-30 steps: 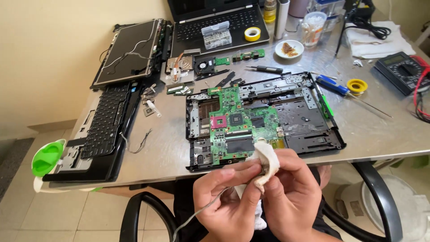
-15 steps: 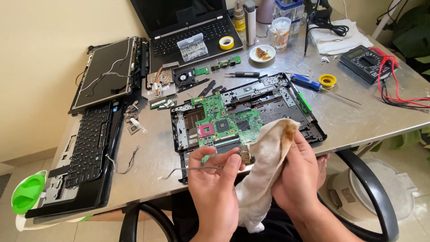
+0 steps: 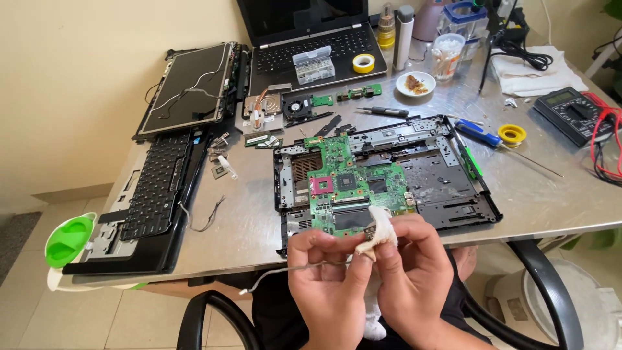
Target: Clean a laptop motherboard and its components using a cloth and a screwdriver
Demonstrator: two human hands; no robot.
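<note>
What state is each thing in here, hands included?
Left hand: pinching a thin cable.
Right hand: holding the cloth.
White cloth: bunched, wrapped round a small part.
Thin cable: dangling leftward.
Laptop base: opened, green motherboard exposed.
Keyboard: removed, lying flat.
Screen panel: detached, face down.
Rear laptop: lid open, screen dark.
</note>
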